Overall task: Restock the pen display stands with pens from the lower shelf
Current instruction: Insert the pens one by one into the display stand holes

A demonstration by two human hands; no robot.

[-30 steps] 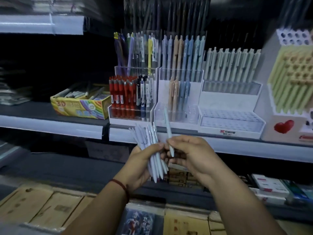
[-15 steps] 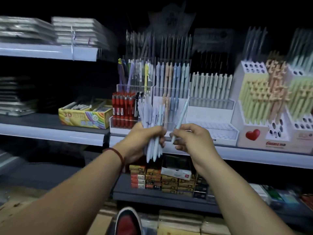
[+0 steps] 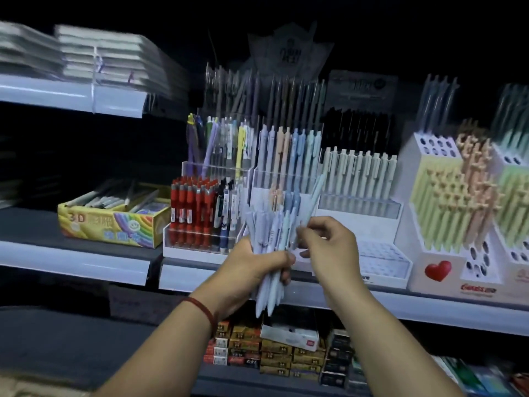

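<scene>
My left hand point(image 3: 252, 270) grips a bundle of pale blue and lilac pens point(image 3: 270, 239) upright in front of the middle shelf. Just to its right, my right hand point(image 3: 329, 247) pinches a single light blue pen point(image 3: 315, 193) that slants up toward the clear tiered stand of pastel pens point(image 3: 289, 156). Right of it, a white stand with sage-green pens point(image 3: 360, 173) has an empty front tier of holes point(image 3: 380, 259). Both hands hover level with the stands' lower tiers.
Red pens point(image 3: 194, 207) fill a clear stand at left, beside a yellow "3D" box point(image 3: 114, 224). A white heart-marked stand point(image 3: 438, 270) with yellow-green pens sits at right. Stacked small boxes point(image 3: 274, 353) lie on the lower shelf. Paper stacks point(image 3: 103, 55) rest on the upper shelf.
Both hands rose from below the shelf edge to the stands' height. My right hand drew one pen out of the bundle and now holds it slanted toward the pastel stand.
</scene>
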